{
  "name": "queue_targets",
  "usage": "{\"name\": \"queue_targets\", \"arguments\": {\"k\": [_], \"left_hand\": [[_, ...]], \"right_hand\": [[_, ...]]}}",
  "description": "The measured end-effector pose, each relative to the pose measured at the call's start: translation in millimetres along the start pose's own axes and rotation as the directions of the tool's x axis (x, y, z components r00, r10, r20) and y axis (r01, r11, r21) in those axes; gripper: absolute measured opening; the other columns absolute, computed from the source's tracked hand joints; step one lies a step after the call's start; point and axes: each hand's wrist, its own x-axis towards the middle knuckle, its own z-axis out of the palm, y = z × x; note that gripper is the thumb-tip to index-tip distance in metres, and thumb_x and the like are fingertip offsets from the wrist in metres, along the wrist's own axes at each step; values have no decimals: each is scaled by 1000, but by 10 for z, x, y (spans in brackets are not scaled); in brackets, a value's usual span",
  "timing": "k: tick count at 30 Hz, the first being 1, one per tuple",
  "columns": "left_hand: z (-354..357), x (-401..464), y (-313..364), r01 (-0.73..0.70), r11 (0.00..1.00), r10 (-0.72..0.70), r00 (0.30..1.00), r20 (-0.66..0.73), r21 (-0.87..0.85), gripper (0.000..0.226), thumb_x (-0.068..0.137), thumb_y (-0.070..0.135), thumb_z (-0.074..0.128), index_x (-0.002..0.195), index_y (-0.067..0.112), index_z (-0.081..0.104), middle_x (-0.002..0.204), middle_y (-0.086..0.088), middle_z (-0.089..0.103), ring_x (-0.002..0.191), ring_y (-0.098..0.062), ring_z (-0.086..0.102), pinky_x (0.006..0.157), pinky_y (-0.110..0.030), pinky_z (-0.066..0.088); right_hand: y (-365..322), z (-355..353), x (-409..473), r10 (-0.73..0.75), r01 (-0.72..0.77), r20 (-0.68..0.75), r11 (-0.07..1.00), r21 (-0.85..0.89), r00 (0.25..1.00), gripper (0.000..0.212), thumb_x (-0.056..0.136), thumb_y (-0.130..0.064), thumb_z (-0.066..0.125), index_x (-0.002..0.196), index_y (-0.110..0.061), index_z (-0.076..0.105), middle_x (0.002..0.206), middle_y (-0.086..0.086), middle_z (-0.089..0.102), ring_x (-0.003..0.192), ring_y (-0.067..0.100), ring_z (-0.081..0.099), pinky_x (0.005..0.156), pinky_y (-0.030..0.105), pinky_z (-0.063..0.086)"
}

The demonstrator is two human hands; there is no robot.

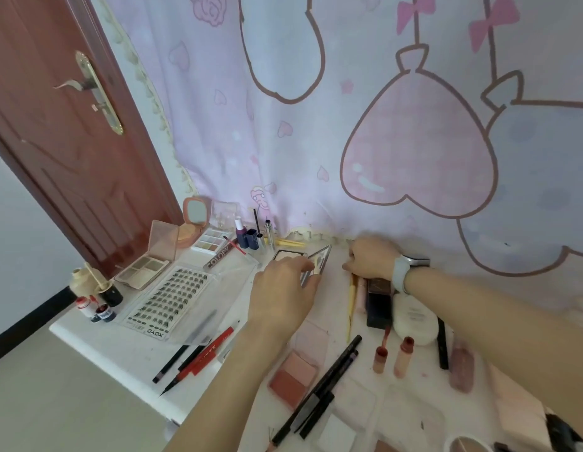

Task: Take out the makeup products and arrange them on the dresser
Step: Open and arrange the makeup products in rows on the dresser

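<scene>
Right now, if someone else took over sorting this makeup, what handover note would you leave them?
Left hand: holds the open mirrored palette at the back of the dresser.
Right hand: fingers curled on the dresser by the curtain; what they hold is unclear.
Done: lash tray, eyeshadow palettes, bottles laid out on the left.
Left: place the palette, tidy pencils, blush and lip tints near the front.

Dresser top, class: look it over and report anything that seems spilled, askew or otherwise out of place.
Several pencils at the front left jut past the edge of the dresser and could roll off. Near the two lip tint tubes, small reddish marks on the white top look like smears. The left hand holds a palette tilted.
</scene>
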Motion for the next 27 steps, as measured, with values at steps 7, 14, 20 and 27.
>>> {"name": "queue_targets", "arguments": {"k": [7, 14, 20, 27], "left_hand": [[47, 35, -29, 22, 983, -24, 1000, -9, -184, 23, 88, 24, 58, 109, 18, 65, 103, 4, 66, 94, -12, 59, 87, -29, 47], [59, 167, 250, 61, 900, -23, 995, 92, -432, 54, 88, 37, 59, 136, 17, 43, 120, 6, 56, 75, -1, 48, 72, -15, 37], [-60, 184, 527, -16, 731, 26, 1000, 4, -682, 7, 88, 19, 62, 84, 18, 68, 69, 0, 60, 64, -15, 54, 65, -28, 48], [-454, 67, 377, 143, 72, -271, 955, 119, -987, 16, 88, 29, 58, 85, 22, 72, 76, 9, 54, 72, -5, 48, 65, -16, 39]], "right_hand": [[29, -133, 10, 44, 59, -282, 937, 345, 959, 31, 80, 0, 49, 50, -6, 48, 58, 5, 47, 59, 21, 48, 61, 28, 45], [4, -905, -378, 61, 406, -530, 570, 714, 846, 18, 87, -12, 59, 75, -25, 54, 71, -4, 60, 64, 12, 56, 65, 20, 47], [-272, -1257, -795, -27, 634, -680, 388, 669, 733, 23, 84, -16, 61, 81, -38, 56, 75, -11, 66, 69, 9, 63, 64, 19, 52], [-325, -957, -1037, -190, 417, -407, 689, 593, 893, 18, 90, -29, 55, 107, -28, 58, 94, -18, 60, 82, -14, 55, 71, 3, 39]]}}
